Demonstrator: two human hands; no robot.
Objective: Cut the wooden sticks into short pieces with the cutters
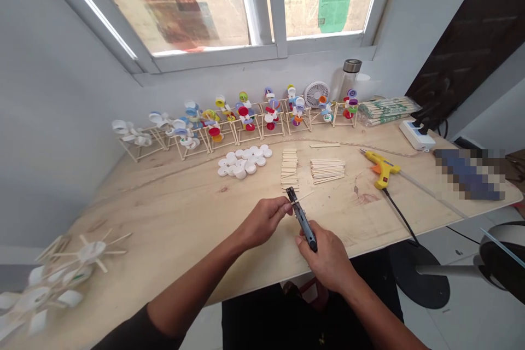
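Note:
My right hand (326,254) is closed around the handles of dark grey pliers (303,219), their head pointing away from me. Between its fingertips my left hand (264,222) pinches a thin wooden stick (304,196). The stick crosses the pliers' head, and its free end sticks out to the right. Just beyond the pliers lies a stack of short wooden sticks (289,167). To the right of that stack is a pile of longer sticks (328,170). White bottle caps (241,161) are grouped to the left.
A yellow glue gun (383,168) lies on the right, its cord running over the table edge. Stick frames with coloured caps (246,120) line the back. White-capped stick wheels (92,252) sit at front left. A power strip (416,135) and small fan (316,94) stand farther back.

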